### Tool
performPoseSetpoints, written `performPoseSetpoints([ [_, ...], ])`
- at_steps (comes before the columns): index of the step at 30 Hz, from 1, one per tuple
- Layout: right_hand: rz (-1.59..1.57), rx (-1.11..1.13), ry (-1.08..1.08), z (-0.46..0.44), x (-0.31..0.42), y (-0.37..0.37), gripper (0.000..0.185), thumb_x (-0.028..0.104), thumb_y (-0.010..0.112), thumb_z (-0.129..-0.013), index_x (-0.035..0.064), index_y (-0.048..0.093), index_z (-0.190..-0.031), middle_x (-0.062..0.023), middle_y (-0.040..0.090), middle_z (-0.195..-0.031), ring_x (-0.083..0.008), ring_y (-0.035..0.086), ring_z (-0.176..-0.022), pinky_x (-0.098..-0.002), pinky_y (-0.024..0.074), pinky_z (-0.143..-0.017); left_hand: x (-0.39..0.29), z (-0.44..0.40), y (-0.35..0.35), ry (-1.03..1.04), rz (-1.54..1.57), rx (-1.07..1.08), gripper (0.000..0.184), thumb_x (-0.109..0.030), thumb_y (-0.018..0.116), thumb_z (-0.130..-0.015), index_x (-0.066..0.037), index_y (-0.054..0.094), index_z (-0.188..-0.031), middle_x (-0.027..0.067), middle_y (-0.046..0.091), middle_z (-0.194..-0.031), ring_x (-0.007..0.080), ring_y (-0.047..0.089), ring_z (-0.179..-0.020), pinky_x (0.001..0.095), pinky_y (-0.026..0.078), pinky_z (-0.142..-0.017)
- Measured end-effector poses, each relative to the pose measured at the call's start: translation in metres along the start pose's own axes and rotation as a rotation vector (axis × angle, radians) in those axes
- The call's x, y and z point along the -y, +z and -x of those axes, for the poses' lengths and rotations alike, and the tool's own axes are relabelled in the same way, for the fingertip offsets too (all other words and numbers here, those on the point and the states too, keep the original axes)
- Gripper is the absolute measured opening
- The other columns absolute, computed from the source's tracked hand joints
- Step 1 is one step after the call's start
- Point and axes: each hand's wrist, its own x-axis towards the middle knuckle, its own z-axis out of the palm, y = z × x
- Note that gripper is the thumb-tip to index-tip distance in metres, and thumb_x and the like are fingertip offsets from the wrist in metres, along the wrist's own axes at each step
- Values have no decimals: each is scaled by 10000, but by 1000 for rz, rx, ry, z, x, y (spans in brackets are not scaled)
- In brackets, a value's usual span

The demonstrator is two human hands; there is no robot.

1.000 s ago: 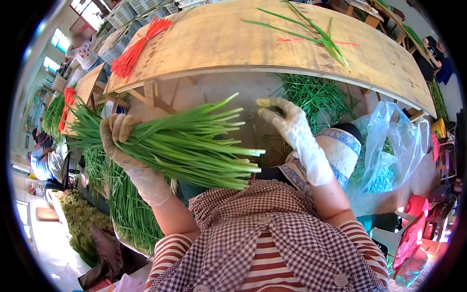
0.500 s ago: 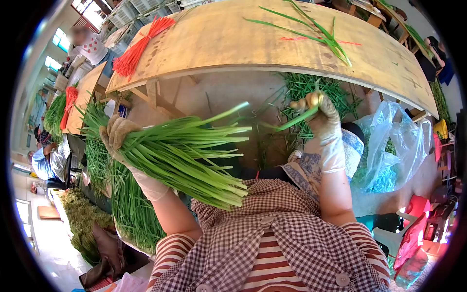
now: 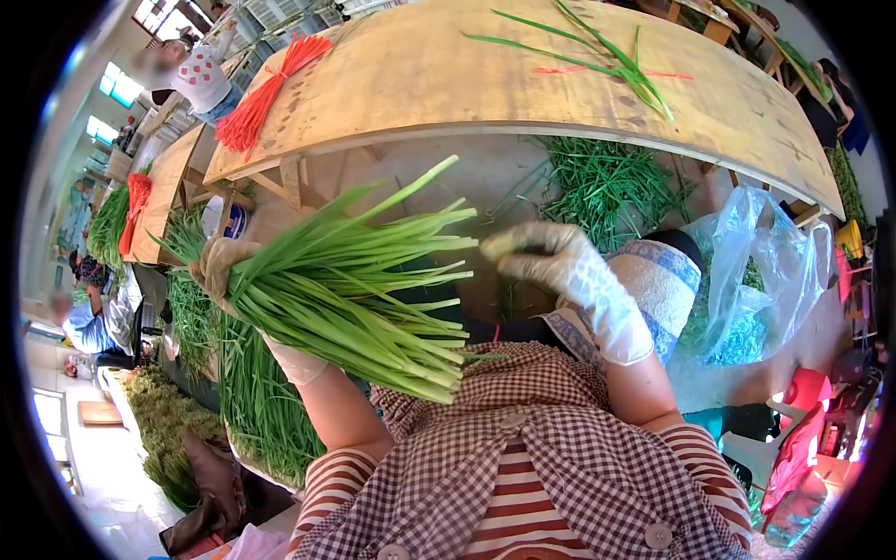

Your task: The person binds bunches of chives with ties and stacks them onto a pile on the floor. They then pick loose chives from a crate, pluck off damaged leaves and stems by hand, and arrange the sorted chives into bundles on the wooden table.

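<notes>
Two gloved hands (image 3: pixel 218 269) (image 3: pixel 549 250), left around green stalks (image 3: pixel 350 303), right near pale ends

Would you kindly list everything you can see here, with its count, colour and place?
Bunch: one, green, in the left hand
Table: one, pale wood, ahead
Side table: one, pale wood, left
Bundles: two, red, one on each table
Stalks: a few, green, table's right end
Pile: one, green, beneath the table
Heap: one, green, lower left
Bag: one, clear, right
Crates: several, grey, top left
People: several, mixed clothing, background
Left hand: one, tan glove, around bunch
Right hand: one, whitish glove, beside bunch
</notes>
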Motion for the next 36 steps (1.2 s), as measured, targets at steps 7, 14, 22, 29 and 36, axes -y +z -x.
performPoseSetpoints([
  [7,-448,-47,177,0,14,64,202,84,653,-881,-72,669,-1008,-114,713,-902,-119,661,-765,-238,537,-728,14,4,-12,38,24,-6,260,-117,586,-876,-121,432,-667,-24,470,-523,89,477,-463,242,494,-651],
  [14,-707,-263,-126,1,-22,13,180,152,595,-874,20,670,-778,-96,661,-746,-171,616,-636,-300,524,-706,14,5,-11,50,37,119,225,-110,603,-866,-104,474,-682,15,525,-541,118,542,-468,253,514,-614],
  [22,86,-103,107,19,1,26,252,170,645,-903,33,673,-1113,-103,686,-1083,-182,626,-1004,-292,483,-921,24,3,-8,49,33,187,251,-131,588,-883,-123,486,-654,-23,467,-522,103,515,-489,249,474,-634],
  [29,-250,201,78,9,28,53,168,129,674,-864,12,715,-977,-95,709,-913,-138,649,-819,-255,517,-781,31,2,-12,4,-4,104,272,-125,614,-868,-138,442,-658,-37,492,-546,72,505,-514,250,471,-703],
  [36,-294,-172,79,17,-23,-58,100,68,641,-849,-15,691,-874,-127,708,-894,-138,621,-702,-239,505,-673,-17,8,-19,209,19,-7,235,-129,590,-882,-141,465,-684,-56,487,-509,82,509,-518,224,485,-720],
])
